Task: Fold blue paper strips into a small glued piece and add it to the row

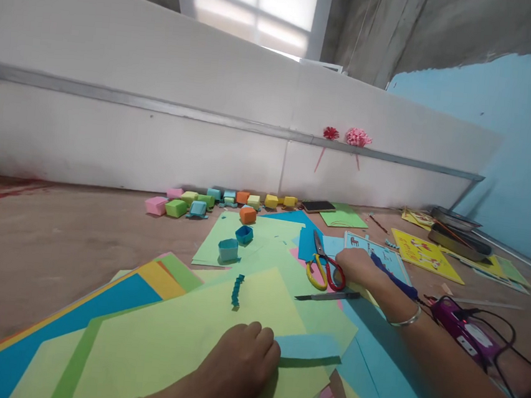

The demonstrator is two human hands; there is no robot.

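Observation:
My left hand [242, 366] is closed at the near end of a light blue paper strip [310, 347], low over a pale green sheet [157, 351]. A small folded teal paper piece [236, 291] lies just beyond it. Further right, my right hand [359, 272] is beside the red handle of the scissors [322, 264], which also have a yellow handle. Its fingers are turned away from me, so their grip is hidden. A craft knife [326, 296] lies below the scissors. Two open paper cups, one light blue [228, 250] and one dark teal [244, 234], stand beyond the strip.
Several folded paper blocks [176, 208] sit along the white wall, with a dark phone [318, 206] to their right. Stacked coloured sheets [109, 309] spread leftward. A blue-handled tool [394, 277], a purple power strip [463, 334] with cables, and a yellow booklet [426, 255] occupy the right.

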